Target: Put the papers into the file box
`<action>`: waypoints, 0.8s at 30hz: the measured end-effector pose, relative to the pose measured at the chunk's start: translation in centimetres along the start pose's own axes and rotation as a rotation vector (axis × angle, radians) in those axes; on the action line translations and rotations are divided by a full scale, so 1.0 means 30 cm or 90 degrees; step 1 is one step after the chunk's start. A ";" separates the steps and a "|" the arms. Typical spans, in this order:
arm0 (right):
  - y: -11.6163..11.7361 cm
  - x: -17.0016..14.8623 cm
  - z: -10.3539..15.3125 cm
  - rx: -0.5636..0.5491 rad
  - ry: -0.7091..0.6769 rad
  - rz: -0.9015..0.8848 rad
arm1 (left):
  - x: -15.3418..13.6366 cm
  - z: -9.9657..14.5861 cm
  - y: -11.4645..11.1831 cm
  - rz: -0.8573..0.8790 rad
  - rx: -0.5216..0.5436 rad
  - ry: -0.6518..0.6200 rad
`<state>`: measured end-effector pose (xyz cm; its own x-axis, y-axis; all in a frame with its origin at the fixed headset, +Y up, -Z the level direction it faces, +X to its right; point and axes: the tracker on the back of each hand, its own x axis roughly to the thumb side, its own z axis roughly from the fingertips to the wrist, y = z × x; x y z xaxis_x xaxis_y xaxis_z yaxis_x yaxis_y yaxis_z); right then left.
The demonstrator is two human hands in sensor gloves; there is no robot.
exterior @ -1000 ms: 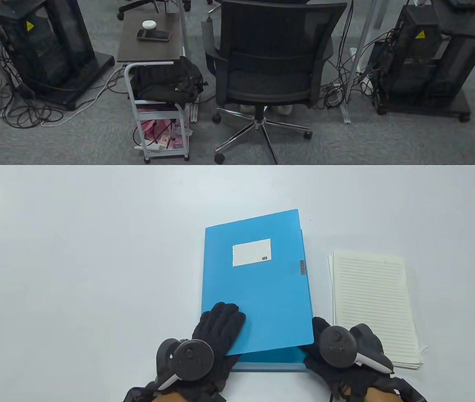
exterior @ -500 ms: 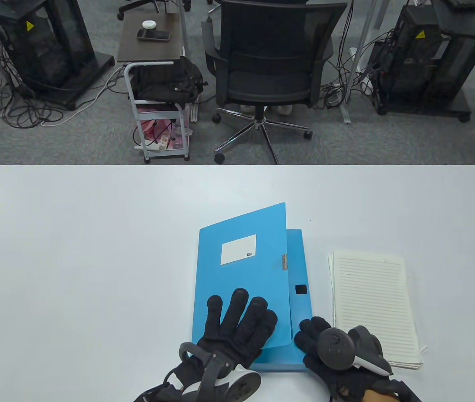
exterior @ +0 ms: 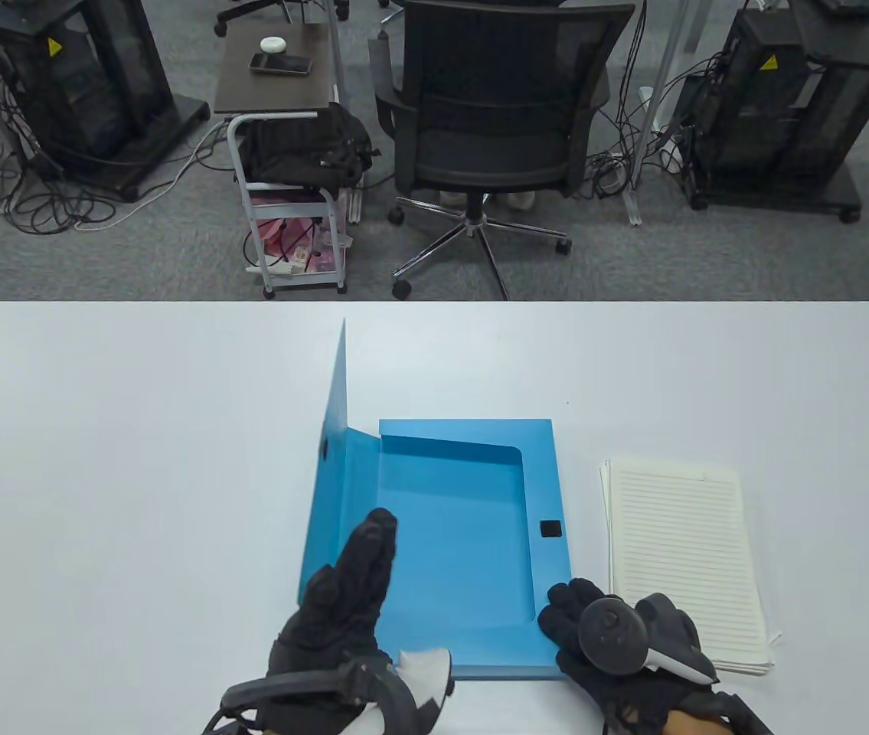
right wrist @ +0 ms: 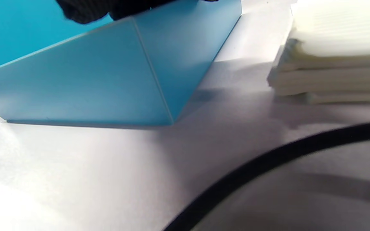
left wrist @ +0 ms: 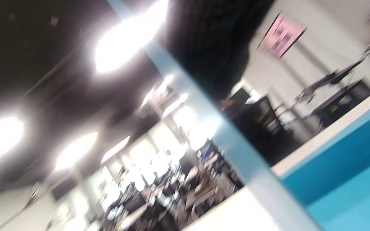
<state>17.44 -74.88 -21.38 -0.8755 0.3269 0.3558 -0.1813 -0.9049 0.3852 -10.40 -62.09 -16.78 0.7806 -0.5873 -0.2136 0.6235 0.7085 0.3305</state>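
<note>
The blue file box [exterior: 465,536] lies near the bench's [exterior: 97,459] front edge, its lid [exterior: 331,459] standing almost upright along the left side. The left hand [exterior: 342,605] props that lid with fingers stretched flat against its inner face, its grip spread, not clasping anything. The right hand [exterior: 618,643] rests on the box's front right corner, fingers curled over the rim; how firmly they press I cannot tell. The papers [exterior: 683,559] sit stacked just beside the box, toward the bench's right edge, untouched. To do this step well, I'd say push the lid fully past upright so it stays open by itself, keep the corner pinned so the box doesn't slide, then free the right hand for the stack.
</note>
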 end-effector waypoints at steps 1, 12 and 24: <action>-0.001 -0.001 -0.001 0.002 0.000 -0.004 | -0.004 -0.021 -0.035 0.001 -0.027 0.006; -0.004 -0.003 -0.002 0.003 -0.003 -0.007 | 0.043 -0.122 -0.508 0.207 -0.345 0.016; -0.007 -0.008 -0.002 0.014 -0.007 -0.025 | 0.038 -0.063 -0.858 0.548 -0.647 -0.011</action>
<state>17.68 -74.79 -21.59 -0.8633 0.3643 0.3492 -0.2045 -0.8852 0.4179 -25.47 -80.26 -27.27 0.9437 0.1920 -0.2695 -0.3040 0.8247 -0.4768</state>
